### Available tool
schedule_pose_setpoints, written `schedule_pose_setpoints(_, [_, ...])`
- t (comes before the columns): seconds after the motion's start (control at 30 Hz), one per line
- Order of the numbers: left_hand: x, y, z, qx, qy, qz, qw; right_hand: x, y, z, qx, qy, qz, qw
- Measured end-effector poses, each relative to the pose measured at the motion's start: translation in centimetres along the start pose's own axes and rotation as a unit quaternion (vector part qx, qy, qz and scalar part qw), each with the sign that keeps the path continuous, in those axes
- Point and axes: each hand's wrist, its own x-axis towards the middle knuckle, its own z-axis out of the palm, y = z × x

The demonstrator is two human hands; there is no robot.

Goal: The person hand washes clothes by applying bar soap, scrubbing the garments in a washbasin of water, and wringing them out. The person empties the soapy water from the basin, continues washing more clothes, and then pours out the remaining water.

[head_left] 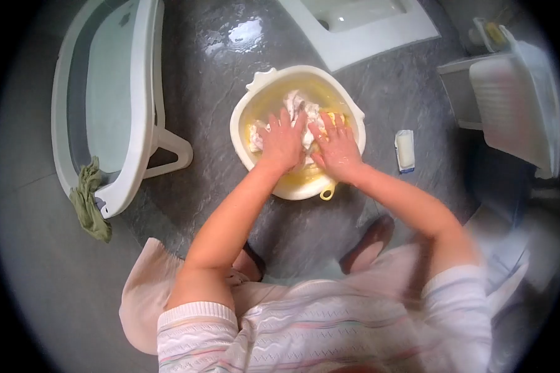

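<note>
A white basin [238, 127] with a yellowish inside stands on the floor in front of me. In it lies bunched, wet-looking white cloth [294, 99] with some darker and yellow patches. My left hand [284, 142] presses down on the left side of the cloth, palm down with its fingers spread. On the right side of the basin my right hand [338, 148] also lies palm down on the cloth, fingers apart. Both hands cover part of the cloth, so its full shape is hidden. A yellow ring [328, 191] hangs at the basin's near rim.
A bar of soap [405, 150] in an opened wrapper lies on the grey floor [379, 93]. At left stands a folding tub [144, 112] with a green cloth [90, 202] over its edge. A white squat toilet [379, 37] is at the back, a ridged washboard [507, 102] at right.
</note>
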Motion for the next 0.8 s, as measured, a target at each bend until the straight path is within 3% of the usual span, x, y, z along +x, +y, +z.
schedule_pose_setpoints(0.17, [2.2, -1.1, 3.0, -0.165, -0.091, -0.069, 0.980, 2.4, 0.4, 3.4, -0.043, -0.027, 0.042, 0.998])
schedule_pose_setpoints(0.27, [4.0, -1.5, 3.3, -0.174, 0.002, 0.002, 0.985, 4.5, 2.2, 2.6, 0.004, -0.017, 0.048, 0.999])
schedule_pose_setpoints(0.4, [6.2, -0.9, 2.7, -0.167, -0.012, -0.036, 0.985, 5.5, 5.3, 1.6, 0.030, 0.021, 0.040, 0.999])
schedule_pose_setpoints(0.5, [6.1, -2.1, 0.9, -0.177, -0.063, -0.053, 0.981, 8.3, 7.2, -1.1, 0.253, -0.213, 0.152, 0.931])
schedule_pose_setpoints(0.6, [6.0, -3.0, -0.1, -0.148, -0.120, -0.102, 0.976, 8.8, 5.9, -5.8, 0.107, -0.142, 0.074, 0.981])
schedule_pose_setpoints(0.63, [5.8, -3.1, -0.8, -0.130, -0.133, -0.098, 0.978, 8.5, 6.0, -5.2, 0.152, -0.064, 0.010, 0.986])
schedule_pose_setpoints(0.67, [5.7, -2.8, -2.7, -0.113, -0.146, -0.094, 0.978, 8.7, 5.8, -4.9, 0.186, -0.047, -0.018, 0.981])
schedule_pose_setpoints(0.77, [5.9, -1.7, -7.5, -0.244, -0.039, 0.005, 0.969, 9.7, 4.7, -3.8, 0.300, -0.033, -0.070, 0.951])
schedule_pose_setpoints(0.8, [6.2, -2.0, -7.9, -0.323, -0.053, -0.002, 0.945, 10.1, 4.8, -3.5, 0.343, -0.049, -0.067, 0.936])
